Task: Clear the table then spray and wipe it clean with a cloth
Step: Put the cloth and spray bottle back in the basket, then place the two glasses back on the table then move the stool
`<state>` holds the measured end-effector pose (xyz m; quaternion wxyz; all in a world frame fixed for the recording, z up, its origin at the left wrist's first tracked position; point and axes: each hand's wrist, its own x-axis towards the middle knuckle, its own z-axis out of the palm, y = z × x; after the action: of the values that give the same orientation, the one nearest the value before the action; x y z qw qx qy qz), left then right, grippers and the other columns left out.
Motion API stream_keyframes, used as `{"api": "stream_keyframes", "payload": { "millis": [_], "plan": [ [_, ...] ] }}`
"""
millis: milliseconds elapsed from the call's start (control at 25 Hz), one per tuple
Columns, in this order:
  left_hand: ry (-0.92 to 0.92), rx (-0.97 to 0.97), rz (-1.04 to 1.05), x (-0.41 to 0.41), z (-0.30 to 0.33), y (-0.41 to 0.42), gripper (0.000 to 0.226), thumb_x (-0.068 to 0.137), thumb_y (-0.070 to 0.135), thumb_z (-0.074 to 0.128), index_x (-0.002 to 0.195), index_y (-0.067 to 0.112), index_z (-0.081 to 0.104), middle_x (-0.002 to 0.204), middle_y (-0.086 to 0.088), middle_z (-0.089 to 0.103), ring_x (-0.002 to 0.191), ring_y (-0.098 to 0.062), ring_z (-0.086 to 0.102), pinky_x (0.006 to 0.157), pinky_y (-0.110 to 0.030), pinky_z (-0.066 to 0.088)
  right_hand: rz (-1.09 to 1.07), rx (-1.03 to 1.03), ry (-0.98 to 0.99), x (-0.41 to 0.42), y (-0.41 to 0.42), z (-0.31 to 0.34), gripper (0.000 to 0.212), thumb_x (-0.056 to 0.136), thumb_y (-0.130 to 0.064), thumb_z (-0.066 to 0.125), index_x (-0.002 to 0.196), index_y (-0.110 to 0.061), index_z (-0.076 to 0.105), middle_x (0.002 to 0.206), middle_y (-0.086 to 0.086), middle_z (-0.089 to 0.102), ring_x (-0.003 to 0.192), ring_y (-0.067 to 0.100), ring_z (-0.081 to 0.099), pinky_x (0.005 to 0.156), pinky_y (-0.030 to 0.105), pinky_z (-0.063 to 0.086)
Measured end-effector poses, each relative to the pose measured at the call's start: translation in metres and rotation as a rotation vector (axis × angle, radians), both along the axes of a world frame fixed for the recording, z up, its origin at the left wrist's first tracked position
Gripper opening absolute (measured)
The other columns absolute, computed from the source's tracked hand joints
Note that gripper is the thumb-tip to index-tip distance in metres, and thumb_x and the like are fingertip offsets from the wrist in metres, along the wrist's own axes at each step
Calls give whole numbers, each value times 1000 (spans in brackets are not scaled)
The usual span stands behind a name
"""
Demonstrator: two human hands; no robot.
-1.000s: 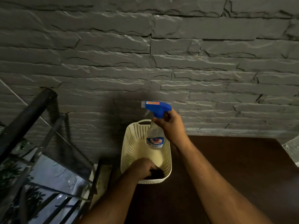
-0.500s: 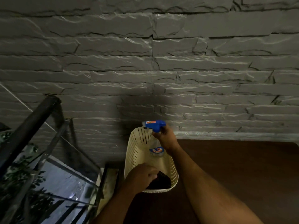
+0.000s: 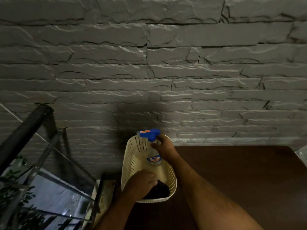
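Observation:
A cream perforated basket [image 3: 131, 161] stands at the left end of the dark brown table [image 3: 240, 176], against the wall. My right hand [image 3: 164, 147] grips the neck of a clear spray bottle [image 3: 153, 157] with a blue trigger head; the bottle stands inside the basket at its far end. My left hand [image 3: 141, 182] is inside the near end of the basket, closed on a dark cloth [image 3: 157, 190]. Most of the cloth lies on the basket floor.
A grey stone-clad wall [image 3: 166, 72] runs right behind the table. To the left a dark metal railing [image 3: 25, 130] borders a drop with foliage below. The table's right corner [image 3: 290, 148] ends near the frame edge.
My right hand has lowered the spray bottle from above the basket down into it. My left hand has stayed in the basket on the dark cloth.

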<state>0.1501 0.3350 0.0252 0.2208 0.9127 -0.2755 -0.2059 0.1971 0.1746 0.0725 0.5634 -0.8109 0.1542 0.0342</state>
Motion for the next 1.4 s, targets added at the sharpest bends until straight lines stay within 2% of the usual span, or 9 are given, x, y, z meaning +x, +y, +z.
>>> {"api": "stream_keyframes", "payload": {
  "millis": [240,440,520,600,680,840,920,1080,1400],
  "plan": [
    [-9,-41,35,-9,-5,0,36,96,39,52,128,25,58,129,9,56,116,-5,49,94,-15,32,46,-110,-22,-20,-12,8,52,90,-3,63,139,-16,50,141,7,55,130,23,52,105,36,46],
    [-113,-64,108,-14,1,-13,31,91,44,52,118,34,62,119,14,61,113,-6,53,94,-24,44,-32,-193,-98,-60,-26,13,53,87,-6,68,137,-14,53,133,3,61,121,14,57,96,19,42],
    [-171,-98,139,-20,11,-23,36,89,48,46,117,32,63,117,13,63,112,-7,55,94,-29,47,-42,-216,-110,-78,-32,13,49,85,-9,70,133,-16,58,127,0,65,115,13,61,96,24,48],
    [-255,-116,156,-28,19,-31,43,88,54,39,116,33,63,117,14,63,111,-5,56,95,-29,47,-47,-210,-116,-99,-39,12,44,83,-10,71,126,-15,62,122,2,69,111,15,65,98,36,53],
    [-281,-126,176,-40,27,-37,37,90,51,41,113,34,64,115,14,64,108,-6,57,94,-30,48,-40,-200,-123,-121,-45,13,39,84,-9,72,123,-12,64,118,2,70,107,13,66,97,37,54],
    [-211,-180,297,-81,43,-42,26,90,34,57,114,28,66,119,7,63,108,-13,57,94,-37,48,-16,-186,-137,-173,-59,15,30,85,-11,73,114,-14,67,99,-15,63,91,-3,59,79,7,45],
    [-247,-176,377,-115,48,-47,26,90,33,59,113,24,68,116,5,64,107,-15,58,96,-37,45,32,-184,-131,-205,-70,11,32,84,-11,72,116,-15,67,100,-15,61,94,-3,58,72,1,41],
    [-261,-150,480,-201,46,-57,31,91,35,59,119,25,66,121,7,64,114,-12,55,102,-31,42,206,-193,-74,-266,-97,4,32,88,-16,70,120,-19,65,106,-11,59,102,3,57,84,14,43],
    [-216,-121,732,-356,38,-52,32,93,35,57,121,21,64,121,4,61,113,-11,55,96,-20,37,427,-203,-58,-351,-86,-9,19,87,-19,72,105,-23,67,100,-8,67,95,10,65,86,29,53]
  ]
}}
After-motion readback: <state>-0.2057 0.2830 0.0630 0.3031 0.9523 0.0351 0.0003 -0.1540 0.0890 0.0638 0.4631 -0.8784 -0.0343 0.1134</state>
